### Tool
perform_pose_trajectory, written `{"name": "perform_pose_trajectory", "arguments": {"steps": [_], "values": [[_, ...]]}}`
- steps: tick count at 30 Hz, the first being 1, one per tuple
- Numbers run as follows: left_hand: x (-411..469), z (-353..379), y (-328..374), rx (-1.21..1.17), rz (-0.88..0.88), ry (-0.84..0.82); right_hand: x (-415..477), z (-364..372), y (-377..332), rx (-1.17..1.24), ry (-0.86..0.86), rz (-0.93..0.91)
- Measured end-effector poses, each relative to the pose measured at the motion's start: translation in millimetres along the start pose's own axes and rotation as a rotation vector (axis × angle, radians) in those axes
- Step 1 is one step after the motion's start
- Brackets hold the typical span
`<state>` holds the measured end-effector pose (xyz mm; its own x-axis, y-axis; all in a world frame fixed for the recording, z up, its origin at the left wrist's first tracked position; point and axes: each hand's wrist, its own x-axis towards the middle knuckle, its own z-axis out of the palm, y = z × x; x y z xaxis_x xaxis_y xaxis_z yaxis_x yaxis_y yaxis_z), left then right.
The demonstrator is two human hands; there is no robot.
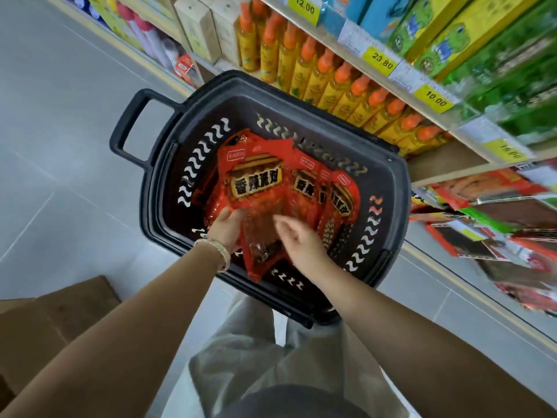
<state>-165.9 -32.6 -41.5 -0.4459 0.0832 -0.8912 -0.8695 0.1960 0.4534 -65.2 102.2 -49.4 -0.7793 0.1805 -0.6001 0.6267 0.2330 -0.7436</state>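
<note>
Top red snack packet [256, 191] inside black basket [401, 188], upper end resting on more red packets [337, 200] of the same print, lower end tipped up over the near rim. Pinched at lower-left edge by left hand [226, 227], thumb on top, fingers curled under the film: probably an edge grip because the flat, floppy bag offers no other hold. Right hand [297, 236] just beside it over the clear window, fingers [281, 224] loosely spread, gripping nothing; cannot tell whether touching the film. Likely free to steady or square the stack. Packets overlapped like tiles, probably to lie flat. Basket parked close to shelf of orange-capped bottles [331, 82], likely for short reach. Bracelet [217, 251] on left wrist. Cardboard box [45, 327] on floor, well apart.
</note>
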Motion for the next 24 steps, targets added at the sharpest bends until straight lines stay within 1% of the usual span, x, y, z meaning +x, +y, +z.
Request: {"name": "perform_pose_trajectory", "arguments": {"steps": [2, 3, 4, 5, 7, 8, 10, 13, 14, 16, 19, 22, 24], "values": [[9, -10, -3, -0.002, -0.011, 0.055, 10, -14, 19, 0.07, 0.263, 0.109], [14, -14, -5, 0.013, -0.009, 0.087, 18, -21, 31, 0.131, 0.383, 0.205], [19, -18, -7, 0.025, -0.004, 0.114, 27, -27, 44, 0.207, 0.461, 0.328], [24, -21, -9, 0.031, 0.002, 0.135, 37, -32, 58, 0.293, 0.497, 0.458], [35, -25, -12, 0.034, 0.025, 0.172, 55, -38, 85, 0.454, 0.49, 0.663], [40, -26, -13, 0.03, 0.041, 0.185, 61, -39, 94, 0.511, 0.462, 0.721], [48, -27, -12, 0.036, 0.06, 0.201, 73, -38, 107, 0.542, 0.392, 0.774], [56, -28, -10, 0.07, 0.064, 0.252, 86, -24, 106, 0.583, 0.31, 0.819], [57, -29, -9, 0.087, 0.07, 0.271, 88, -19, 102, 0.554, 0.317, 0.819], [60, -31, -8, 0.115, 0.092, 0.292, 85, -10, 97, 0.405, 0.339, 0.744], [60, -34, -8, 0.118, 0.116, 0.292, 68, -6, 95, 0.294, 0.387, 0.521], [61, -36, -10, 0.129, 0.123, 0.293, 59, -2, 93, 0.126, 0.373, 0.336], [61, -36, -11, 0.134, 0.12, 0.299, 65, 1, 93, 0.054, 0.411, 0.308]]}}
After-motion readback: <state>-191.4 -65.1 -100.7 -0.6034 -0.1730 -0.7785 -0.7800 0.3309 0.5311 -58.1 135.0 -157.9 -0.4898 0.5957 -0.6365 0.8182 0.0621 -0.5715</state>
